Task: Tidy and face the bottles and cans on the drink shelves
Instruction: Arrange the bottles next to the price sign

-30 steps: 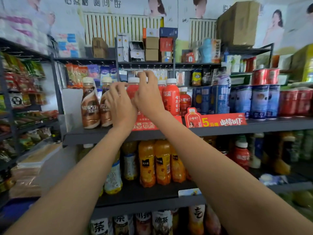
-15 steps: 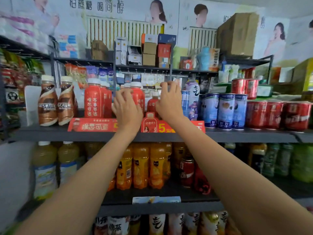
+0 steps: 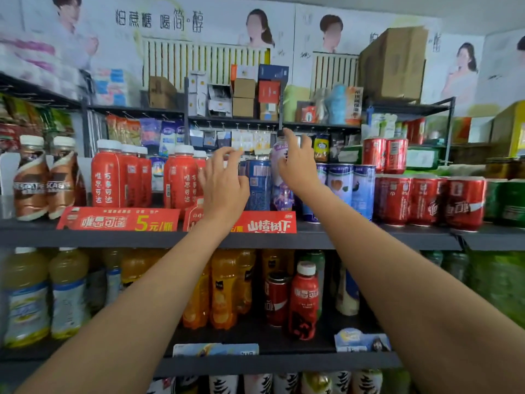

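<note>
Hands have shifted right, off the red bottles [image 3: 181,177]. Your right hand [image 3: 295,166] now grasps the purple bottle [image 3: 279,180]; left hand [image 3: 224,186] fingers loosely curled, empty, nr the blue can [image 3: 260,186]. Next facing job's begun.

Upright purple bottle [image 3: 279,180] beside blue can [image 3: 258,184]

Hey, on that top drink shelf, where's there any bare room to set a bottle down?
A bare strip of shelf lies along the front edge, right of the red price sign, before the blue cans. Another small gap lies left of the brown coffee bottles. The red bottles and red cans stand packed.
</note>
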`<action>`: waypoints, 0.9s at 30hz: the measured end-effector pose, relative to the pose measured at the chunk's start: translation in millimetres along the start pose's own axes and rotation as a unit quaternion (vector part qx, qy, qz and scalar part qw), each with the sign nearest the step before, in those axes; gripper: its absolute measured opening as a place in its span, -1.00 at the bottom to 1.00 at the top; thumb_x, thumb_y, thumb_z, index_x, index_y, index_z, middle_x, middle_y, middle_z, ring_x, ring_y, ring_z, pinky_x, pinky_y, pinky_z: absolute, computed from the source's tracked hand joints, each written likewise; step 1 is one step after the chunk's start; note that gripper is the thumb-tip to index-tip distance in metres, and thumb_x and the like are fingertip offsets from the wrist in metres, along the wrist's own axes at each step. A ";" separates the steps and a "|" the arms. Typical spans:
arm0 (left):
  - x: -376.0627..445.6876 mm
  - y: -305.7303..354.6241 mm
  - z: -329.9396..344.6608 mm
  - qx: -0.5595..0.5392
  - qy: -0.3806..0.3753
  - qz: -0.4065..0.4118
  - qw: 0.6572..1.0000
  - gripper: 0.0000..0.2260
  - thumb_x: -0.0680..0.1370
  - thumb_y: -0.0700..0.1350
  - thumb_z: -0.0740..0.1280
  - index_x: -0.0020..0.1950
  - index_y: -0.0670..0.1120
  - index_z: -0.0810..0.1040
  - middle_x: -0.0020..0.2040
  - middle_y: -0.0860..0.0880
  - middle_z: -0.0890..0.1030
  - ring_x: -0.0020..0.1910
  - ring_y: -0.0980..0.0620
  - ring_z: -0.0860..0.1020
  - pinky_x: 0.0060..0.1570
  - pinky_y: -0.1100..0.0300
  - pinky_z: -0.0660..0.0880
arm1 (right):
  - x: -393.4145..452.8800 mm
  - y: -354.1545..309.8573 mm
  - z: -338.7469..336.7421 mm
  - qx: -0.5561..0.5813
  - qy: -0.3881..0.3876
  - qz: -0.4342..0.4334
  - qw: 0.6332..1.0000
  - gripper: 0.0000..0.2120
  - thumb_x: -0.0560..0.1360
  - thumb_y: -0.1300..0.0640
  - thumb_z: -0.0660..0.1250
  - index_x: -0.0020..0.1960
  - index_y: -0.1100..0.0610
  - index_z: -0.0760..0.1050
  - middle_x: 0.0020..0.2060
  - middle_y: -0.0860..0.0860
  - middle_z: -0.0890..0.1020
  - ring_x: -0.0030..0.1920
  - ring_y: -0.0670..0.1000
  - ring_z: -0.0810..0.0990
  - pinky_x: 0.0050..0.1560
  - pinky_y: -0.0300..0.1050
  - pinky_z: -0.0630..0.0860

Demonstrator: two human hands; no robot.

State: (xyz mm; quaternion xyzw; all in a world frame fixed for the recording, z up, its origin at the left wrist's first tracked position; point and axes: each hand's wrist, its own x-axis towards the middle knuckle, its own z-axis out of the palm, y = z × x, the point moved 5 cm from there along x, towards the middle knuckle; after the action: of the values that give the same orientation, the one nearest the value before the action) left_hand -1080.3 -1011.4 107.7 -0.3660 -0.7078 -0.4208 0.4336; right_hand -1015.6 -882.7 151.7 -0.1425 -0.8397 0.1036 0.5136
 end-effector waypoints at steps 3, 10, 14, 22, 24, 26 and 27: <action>11.2 14.5 7.3 0.013 -0.032 0.061 0.998 -0.59 0.53 -0.22 0.16 0.38 -0.05 0.38 0.40 0.01 0.35 0.40 0.02 0.24 0.36 0.06 0.08 | 25.0 6.2 -5.1 -0.004 -0.076 0.028 0.997 -0.31 0.52 0.34 0.21 0.53 0.03 -0.02 0.47 0.29 -0.03 0.18 0.21 0.47 -0.03 -0.12 0.38; 11.2 15.4 35.1 0.055 -0.142 0.102 0.983 -0.53 0.57 -0.19 0.14 0.48 -0.01 0.20 0.45 0.05 0.28 0.45 0.07 0.16 0.42 0.09 0.02 | 68.0 28.8 34.1 -0.015 -0.153 0.104 0.983 -0.13 0.43 0.11 0.43 0.50 0.20 -0.07 0.38 0.32 0.21 0.30 0.29 0.36 0.28 0.10 0.38; 11.9 13.9 35.2 0.045 -0.144 0.111 0.982 -0.51 0.54 -0.24 0.17 0.47 -0.02 0.22 0.43 0.03 0.30 0.44 0.05 0.18 0.41 0.08 0.11 | 66.6 35.0 53.8 -0.093 -0.120 0.070 0.986 -0.42 0.56 0.10 0.19 0.50 0.18 0.03 0.44 0.29 0.09 0.33 0.28 0.30 0.29 0.08 0.29; 9.2 15.0 36.1 0.061 -0.165 0.116 0.978 -0.45 0.53 -0.23 0.19 0.51 -0.03 0.14 0.49 0.04 0.21 0.48 0.06 0.11 0.45 0.08 0.02 | 55.0 32.5 20.4 0.128 -0.012 0.107 0.986 -0.17 0.46 0.23 0.35 0.53 0.04 -0.10 0.39 0.24 0.06 0.25 0.29 0.38 0.27 0.04 0.39; 7.4 18.9 36.8 0.086 -0.185 0.111 0.973 -0.43 0.54 -0.18 0.18 0.53 -0.05 0.06 0.53 0.02 0.10 0.52 0.04 0.00 0.46 0.06 -0.08 | 54.7 21.8 -9.0 0.154 0.005 0.106 0.982 -0.07 0.39 0.27 0.45 0.53 0.04 -0.09 0.42 0.23 0.03 0.35 0.25 0.29 0.33 -0.01 0.31; 4.5 24.9 30.9 0.084 -0.187 0.090 0.975 -0.39 0.55 -0.10 0.20 0.54 -0.06 -0.02 0.55 0.01 0.00 0.53 0.03 -0.09 0.46 0.04 -0.16 | 53.1 3.4 -40.8 0.126 0.028 0.078 0.989 -0.02 0.33 0.25 0.50 0.52 0.00 -0.06 0.40 0.23 0.08 0.38 0.28 0.24 0.38 0.07 0.27; 1.9 28.6 25.7 0.059 -0.173 0.078 0.980 -0.37 0.55 -0.06 0.22 0.54 -0.06 -0.04 0.55 0.00 -0.01 0.53 0.03 -0.09 0.45 0.05 -0.16 | 51.2 -5.9 -54.9 0.112 0.041 0.058 0.991 -0.01 0.31 0.25 0.50 0.52 -0.02 -0.05 0.37 0.23 0.14 0.35 0.28 0.27 0.37 0.09 0.29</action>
State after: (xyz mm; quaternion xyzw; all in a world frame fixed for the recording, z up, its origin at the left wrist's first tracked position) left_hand -1063.6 -976.8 110.4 -0.4608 -0.7650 -0.2738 0.3570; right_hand -989.5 -869.0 221.0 -0.1371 -0.7912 0.2207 0.5537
